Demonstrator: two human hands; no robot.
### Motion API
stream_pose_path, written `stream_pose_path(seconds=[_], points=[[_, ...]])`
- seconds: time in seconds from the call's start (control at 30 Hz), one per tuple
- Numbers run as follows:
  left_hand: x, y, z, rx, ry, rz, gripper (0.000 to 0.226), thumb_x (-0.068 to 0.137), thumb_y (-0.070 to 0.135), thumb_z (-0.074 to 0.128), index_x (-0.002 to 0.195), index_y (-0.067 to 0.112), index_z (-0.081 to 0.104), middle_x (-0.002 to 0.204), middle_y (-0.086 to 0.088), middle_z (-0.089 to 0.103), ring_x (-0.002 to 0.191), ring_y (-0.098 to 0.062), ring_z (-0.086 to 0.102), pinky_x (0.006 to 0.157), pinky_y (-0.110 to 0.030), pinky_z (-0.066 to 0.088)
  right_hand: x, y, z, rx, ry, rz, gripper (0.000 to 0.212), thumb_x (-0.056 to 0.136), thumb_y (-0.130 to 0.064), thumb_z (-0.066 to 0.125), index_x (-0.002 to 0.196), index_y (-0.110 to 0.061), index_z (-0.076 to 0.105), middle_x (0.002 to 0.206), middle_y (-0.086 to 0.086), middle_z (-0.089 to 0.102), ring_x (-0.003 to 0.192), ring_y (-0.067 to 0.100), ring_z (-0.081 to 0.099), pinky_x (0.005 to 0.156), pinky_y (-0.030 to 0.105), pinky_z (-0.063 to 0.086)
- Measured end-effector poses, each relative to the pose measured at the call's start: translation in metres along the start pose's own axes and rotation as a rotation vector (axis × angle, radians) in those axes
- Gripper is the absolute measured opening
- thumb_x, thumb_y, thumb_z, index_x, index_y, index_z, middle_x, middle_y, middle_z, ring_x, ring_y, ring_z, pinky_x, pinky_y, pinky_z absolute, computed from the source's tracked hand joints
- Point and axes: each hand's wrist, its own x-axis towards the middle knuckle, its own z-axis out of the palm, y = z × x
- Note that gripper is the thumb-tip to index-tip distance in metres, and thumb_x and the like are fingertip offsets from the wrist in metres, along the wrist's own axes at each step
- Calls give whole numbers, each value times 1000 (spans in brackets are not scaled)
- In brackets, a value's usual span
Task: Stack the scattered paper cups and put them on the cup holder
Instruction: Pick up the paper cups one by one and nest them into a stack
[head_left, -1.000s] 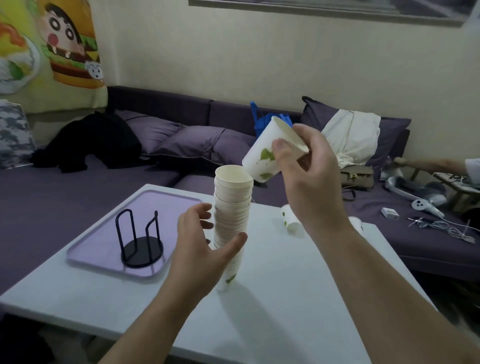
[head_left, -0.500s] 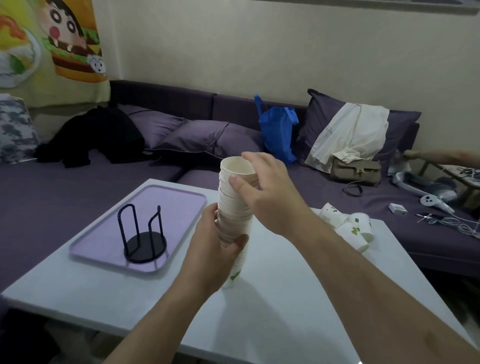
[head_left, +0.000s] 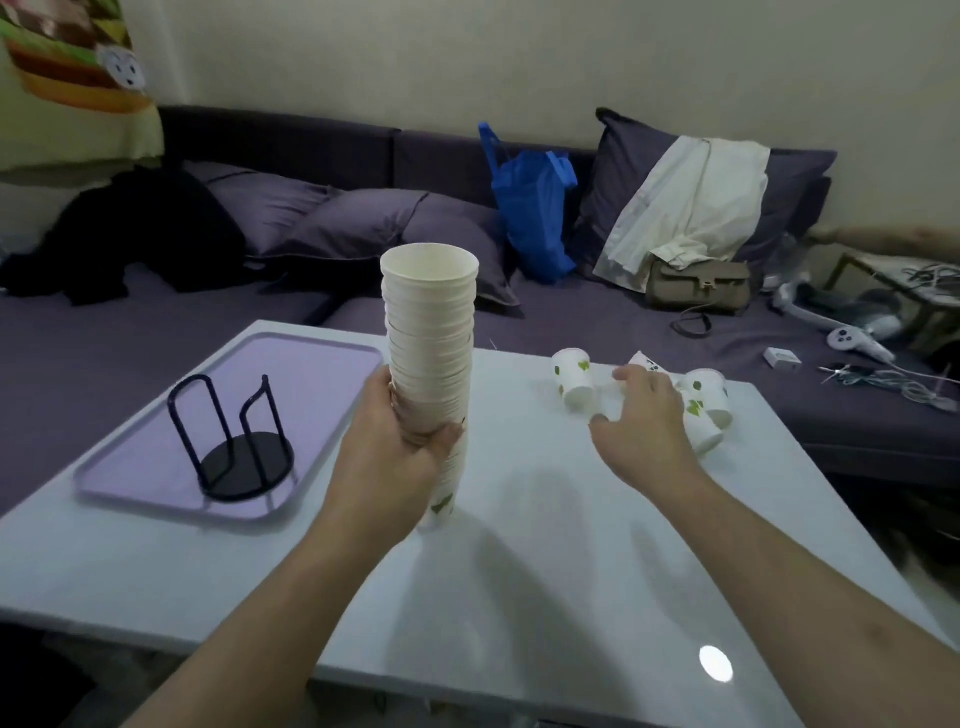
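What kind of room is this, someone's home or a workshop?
Most likely a home living room. A long purple sofa with cushions runs behind a low white table, with a tan handbag, a blue bag and clothes left on it.

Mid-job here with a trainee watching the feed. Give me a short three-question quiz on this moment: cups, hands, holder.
1. True or false: the black wire cup holder on the lilac plastic tray already has cups in it.
2. Which hand grips the tall stack of white paper cups?
A. left hand
B. right hand
C. both
3. Fill in: the right hand reaches toward the loose leaf-printed paper cups lying on the white ____.

Key:
1. False; the holder has no cups in it.
2. A.
3. Table.
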Motion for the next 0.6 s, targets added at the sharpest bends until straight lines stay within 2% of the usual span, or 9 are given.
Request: stream_pose_path(seconds=[0.1, 0.2, 0.33, 0.37, 0.47, 0.6], points=[[3, -3, 4, -26, 0, -2, 61, 93, 22, 80, 142, 33, 44, 118, 28, 62, 108, 7, 62, 89, -30, 51, 18, 44, 1, -249, 81, 81, 70, 82, -13, 69, 148, -8, 45, 148, 19, 41, 134, 42, 37, 113, 46, 32], [6, -6, 8, -41, 7, 3, 66, 93, 22, 80, 146, 32, 43, 117, 30, 64, 108, 8, 64, 96, -37, 54, 37, 70, -4, -385, 100, 122, 79, 77, -20, 71, 149, -9, 40, 150, 17, 42, 132, 42, 39, 113, 47, 35], [8, -10, 10, -55, 11, -4, 61, 93, 22, 79, 135, 44, 41, 109, 41, 65, 101, 18, 63, 97, -35, 54, 52, 88, -5, -405, 40, 176, 86, 77, -27, 71, 154, -15, 33, 146, 16, 46, 130, 40, 41, 112, 47, 36], [8, -11, 10, -63, 9, -9, 61, 94, 22, 79, 135, 46, 41, 110, 42, 64, 102, 16, 64, 97, -36, 55, 54, 90, -3, -413, 39, 186, 88, 77, -30, 72, 155, -18, 32, 142, 19, 46, 127, 41, 42, 109, 47, 37], [8, -12, 11, -88, 7, -8, 61, 94, 23, 79, 138, 44, 42, 117, 32, 65, 111, 6, 65, 100, -39, 55, 56, 93, 1, -432, 35, 204, 93, 78, -38, 74, 158, -26, 28, 138, 20, 38, 122, 40, 40, 105, 46, 39], [7, -13, 11, -101, 5, 2, 60, 94, 22, 78, 134, 47, 41, 114, 38, 65, 109, 10, 65, 100, -38, 55, 62, 97, 1, -402, 0, 228, 94, 80, -40, 73, 160, -26, 25, 147, 19, 37, 128, 41, 38, 107, 46, 39]])
